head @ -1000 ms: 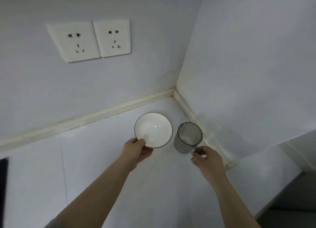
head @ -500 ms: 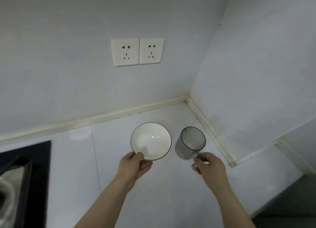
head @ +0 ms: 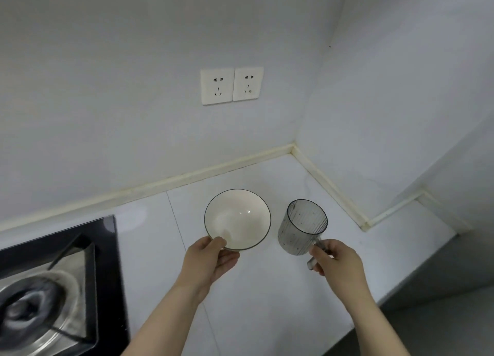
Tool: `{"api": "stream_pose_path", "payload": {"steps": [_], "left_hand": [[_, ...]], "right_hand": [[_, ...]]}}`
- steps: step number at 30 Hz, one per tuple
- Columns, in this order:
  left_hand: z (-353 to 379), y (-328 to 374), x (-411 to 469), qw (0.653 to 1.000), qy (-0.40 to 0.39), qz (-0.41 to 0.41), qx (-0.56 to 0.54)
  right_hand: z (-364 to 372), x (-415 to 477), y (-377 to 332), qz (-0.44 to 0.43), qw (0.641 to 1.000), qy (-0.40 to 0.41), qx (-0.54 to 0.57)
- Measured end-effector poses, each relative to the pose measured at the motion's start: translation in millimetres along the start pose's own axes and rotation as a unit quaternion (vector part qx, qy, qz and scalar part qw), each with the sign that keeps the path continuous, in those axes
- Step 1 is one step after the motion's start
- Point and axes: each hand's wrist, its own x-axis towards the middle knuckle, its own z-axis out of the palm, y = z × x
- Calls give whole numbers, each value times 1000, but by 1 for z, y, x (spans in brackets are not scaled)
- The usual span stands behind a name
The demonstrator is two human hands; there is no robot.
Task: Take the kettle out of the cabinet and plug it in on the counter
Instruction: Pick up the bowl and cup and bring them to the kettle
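My left hand (head: 211, 259) grips the near rim of a white bowl (head: 238, 218) with a dark edge, holding it just above the white counter (head: 267, 289). My right hand (head: 338, 261) holds the handle of a grey see-through cup (head: 302, 227), to the right of the bowl. Two white wall sockets (head: 232, 85) sit side by side on the back wall, above the bowl. No kettle and no cabinet are in view.
A black gas hob (head: 53, 281) with a round burner lies at the left edge of the counter. The counter ends in a wall corner (head: 294, 147) at the back right, and its front edge (head: 387, 297) drops off at the right.
Both hands have drawn the bowl and the cup back from the wall corner towards me. The view has swung left, bringing the hob into sight.
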Motion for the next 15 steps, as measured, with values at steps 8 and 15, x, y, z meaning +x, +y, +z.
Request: {"api": "stream_pose_path", "payload": {"steps": [8,15], "left_hand": [[-4,-10,-38,999,-32,-8,-7],[5,-18,-60,1000,-24,17,-6]], "right_hand": [[-13,-48,6,0,1000,22,-11],[-31,-53,5,-16,1000,18,10]]}}
